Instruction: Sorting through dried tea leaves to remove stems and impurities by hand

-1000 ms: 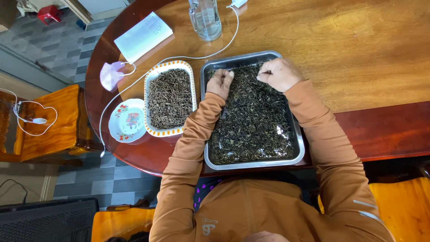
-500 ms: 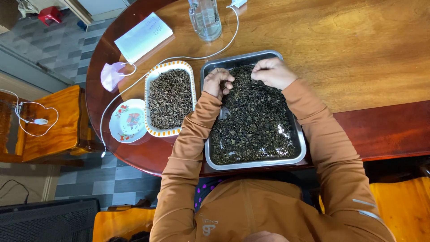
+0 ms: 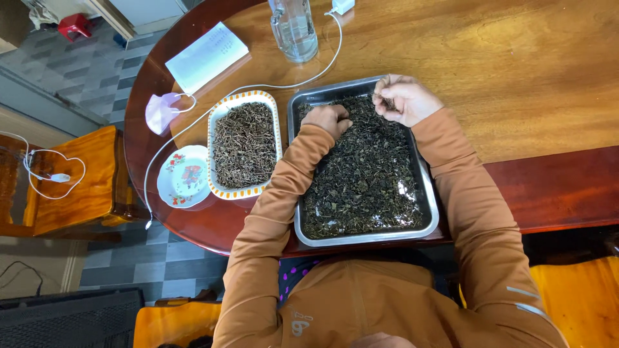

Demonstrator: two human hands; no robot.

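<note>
My left hand [image 3: 327,120] rests curled on the dark dried leaves [image 3: 364,174] filling the one rectangular steel tray [image 3: 431,212]; my right hand [image 3: 405,100] pinches a few leaves at its far edge. Left sit one yellow-rimmed oval dish of stems [image 3: 245,143], one flowered saucer [image 3: 184,176], one white paper booklet [image 3: 207,57].

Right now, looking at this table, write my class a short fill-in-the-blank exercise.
1. Both hands work in the metal tray full of dark dried ____.
2. The right hand pinches a few bits at the tray's ____ edge.
3. The oval dish of thin stems lies on the tray's ____ side.

Missing: leaves; far; left
</note>
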